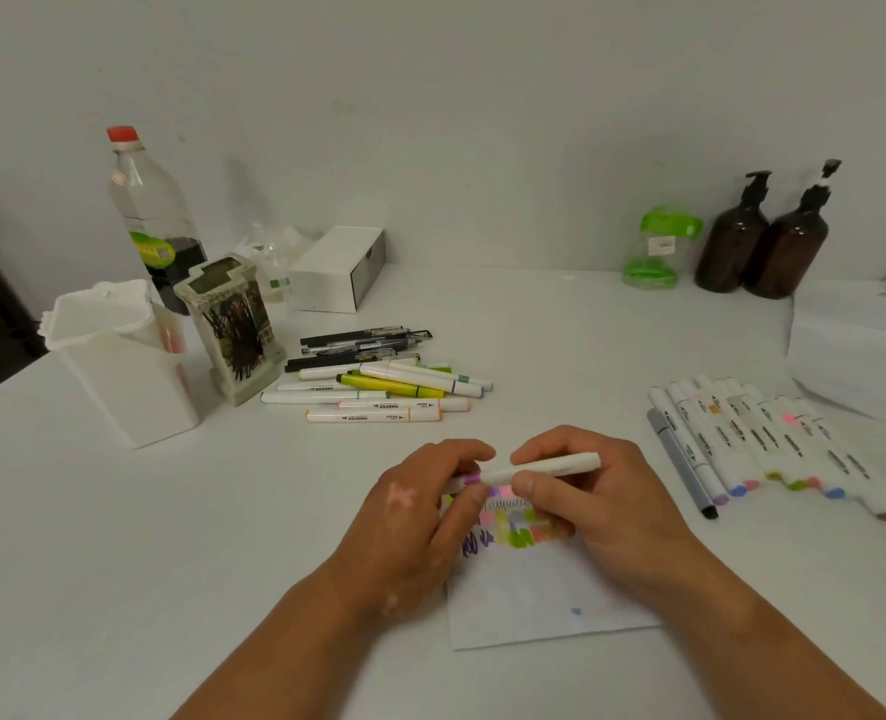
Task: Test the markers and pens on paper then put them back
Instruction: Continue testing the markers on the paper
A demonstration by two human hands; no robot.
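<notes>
Head view: the right hand (596, 501) grips the marker (550, 466) by its barrel and the left hand (414, 517) pinches its purple end. The marker spans both sets of fingertips, just above the paper (544, 605). A crooked pull there could ink the left fingers.

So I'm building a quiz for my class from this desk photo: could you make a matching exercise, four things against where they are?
1. white marker
2. brown pump bottles
3. red-capped bottle
4. paper

A. back left, behind the pen holders
B. flat on the table, scribbled on
C. gripped by left hand and right hand
D. back right, by the wall

Pairs: 1-C, 2-D, 3-A, 4-B
</notes>
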